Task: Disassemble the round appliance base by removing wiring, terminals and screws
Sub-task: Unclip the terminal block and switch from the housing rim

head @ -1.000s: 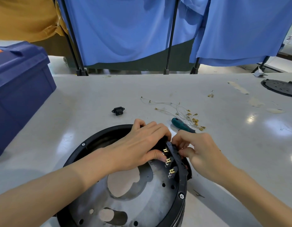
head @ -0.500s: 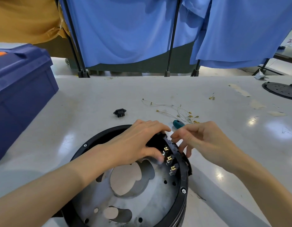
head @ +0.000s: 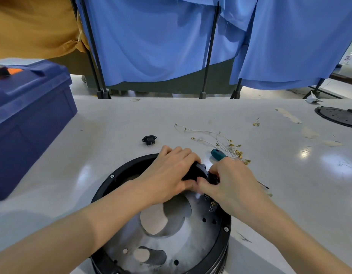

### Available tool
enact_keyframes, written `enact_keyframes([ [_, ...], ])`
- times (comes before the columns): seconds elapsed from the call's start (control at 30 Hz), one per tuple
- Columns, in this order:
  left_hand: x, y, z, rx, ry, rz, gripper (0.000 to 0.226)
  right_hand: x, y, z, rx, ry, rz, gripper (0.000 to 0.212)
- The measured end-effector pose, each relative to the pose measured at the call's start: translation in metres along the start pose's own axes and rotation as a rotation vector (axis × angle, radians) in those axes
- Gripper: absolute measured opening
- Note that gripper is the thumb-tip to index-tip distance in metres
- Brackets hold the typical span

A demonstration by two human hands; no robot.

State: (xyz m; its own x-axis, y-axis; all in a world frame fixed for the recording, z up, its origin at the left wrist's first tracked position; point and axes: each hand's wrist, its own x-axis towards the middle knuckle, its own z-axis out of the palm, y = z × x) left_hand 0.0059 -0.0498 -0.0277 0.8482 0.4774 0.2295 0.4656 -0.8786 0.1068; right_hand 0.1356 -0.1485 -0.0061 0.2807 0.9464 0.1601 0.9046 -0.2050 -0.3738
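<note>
Round appliance base (head: 119, 176) sits on the table (head: 104, 123) at the near centre, open side up, with the grey metal plate (head: 193, 244) and its cut-outs exposed. Two hex screws visible in the black rim: one far left (head: 112, 176), one right (head: 226, 229).

My left hand (head: 167, 175) reaches over the far right of the rim, fingers curled round the black terminal block (head: 197, 171) mounted there, thumb underneath. My right hand (head: 230, 180) meets it from the right; its fingers are bent in and pinch the same block, thumb touching my left thumb. Fingertips mostly hidden. Brass spade terminals (head: 212, 204) show on the rim's inner side just below my right hand.

On the table beyond the base:
- teal-handled screwdriver (head: 217, 154), just past my right hand, shaft hidden under it
- loose white wires (head: 210, 135) with brass end terminals, right of centre
- black power socket (head: 149, 139), left of the wires, apart from the base

Blue toolbox (head: 29, 119) at far left; black perforated disc (head: 339, 115) at far right.
</note>
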Motion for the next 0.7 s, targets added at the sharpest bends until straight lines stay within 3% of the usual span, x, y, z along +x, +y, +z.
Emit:
enact_keyframes([
  [0.27, -0.001, 0.000, 0.004, -0.015, 0.029, 0.013, 0.043, -0.002, -0.002, 0.008, 0.071, 0.071, 0.067, 0.039],
  [0.5, -0.002, 0.000, 0.005, -0.051, 0.040, -0.014, 0.042, -0.004, -0.006, 0.012, -0.021, 0.096, 0.072, 0.039],
  [0.7, -0.003, 0.001, 0.007, -0.024, 0.047, -0.027, 0.049, -0.005, -0.001, 0.009, 0.026, 0.094, 0.080, 0.031],
])
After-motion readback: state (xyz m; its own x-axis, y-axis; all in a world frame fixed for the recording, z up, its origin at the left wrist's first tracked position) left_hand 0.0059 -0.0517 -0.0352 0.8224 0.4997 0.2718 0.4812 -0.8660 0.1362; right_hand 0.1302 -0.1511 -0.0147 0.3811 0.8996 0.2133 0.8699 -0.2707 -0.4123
